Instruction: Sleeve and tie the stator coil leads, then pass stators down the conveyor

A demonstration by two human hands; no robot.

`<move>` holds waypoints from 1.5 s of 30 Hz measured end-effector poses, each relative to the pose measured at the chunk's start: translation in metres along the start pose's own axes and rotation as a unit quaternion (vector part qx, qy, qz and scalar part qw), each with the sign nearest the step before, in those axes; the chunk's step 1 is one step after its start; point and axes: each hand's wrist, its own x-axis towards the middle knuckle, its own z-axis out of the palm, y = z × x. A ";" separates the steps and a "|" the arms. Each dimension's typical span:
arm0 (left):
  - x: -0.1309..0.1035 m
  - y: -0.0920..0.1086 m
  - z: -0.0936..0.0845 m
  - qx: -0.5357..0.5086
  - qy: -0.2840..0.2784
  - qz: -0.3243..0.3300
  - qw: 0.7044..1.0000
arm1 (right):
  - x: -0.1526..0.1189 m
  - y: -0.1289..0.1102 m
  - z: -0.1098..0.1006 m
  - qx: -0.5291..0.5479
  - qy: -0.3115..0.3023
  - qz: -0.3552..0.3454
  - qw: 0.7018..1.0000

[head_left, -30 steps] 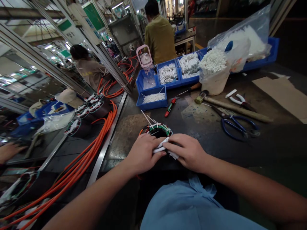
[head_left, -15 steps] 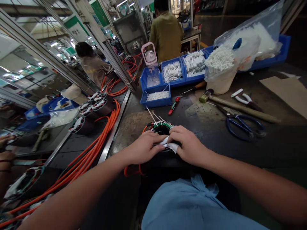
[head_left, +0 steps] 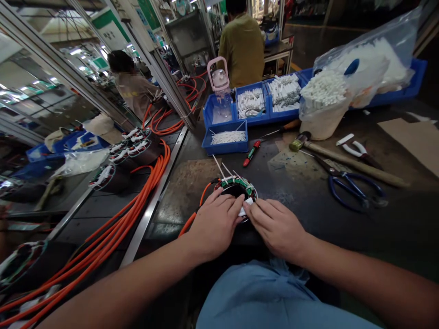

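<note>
Left grip (head_left: 216, 224) and right grip (head_left: 278, 228) now expose less white strip (head_left: 245, 207).

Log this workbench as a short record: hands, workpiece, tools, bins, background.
Left hand: left hand, fingers at the near rim of the workpiece, beside the white piece
Right hand: right hand, fingertips touching the white piece; exact grip unclear
Workpiece: wired ring, orange cable at its left
Tools: hammer, blue-handled scissors, red-and-green marker
Bins: small blue bin of thin white strips; white tubes in another behind
Background: person in olive shirt, back turned
</note>
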 end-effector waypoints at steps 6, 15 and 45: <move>0.007 0.004 -0.003 0.037 -0.052 -0.007 0.998 | -0.002 0.001 0.002 0.035 0.005 -0.020 0.999; 0.011 0.001 -0.012 0.080 -0.067 0.027 0.994 | 0.001 0.129 -0.019 0.164 0.112 0.207 0.958; 0.008 -0.002 -0.007 0.013 -0.059 0.008 0.998 | -0.045 0.020 -0.066 0.203 0.069 0.035 0.976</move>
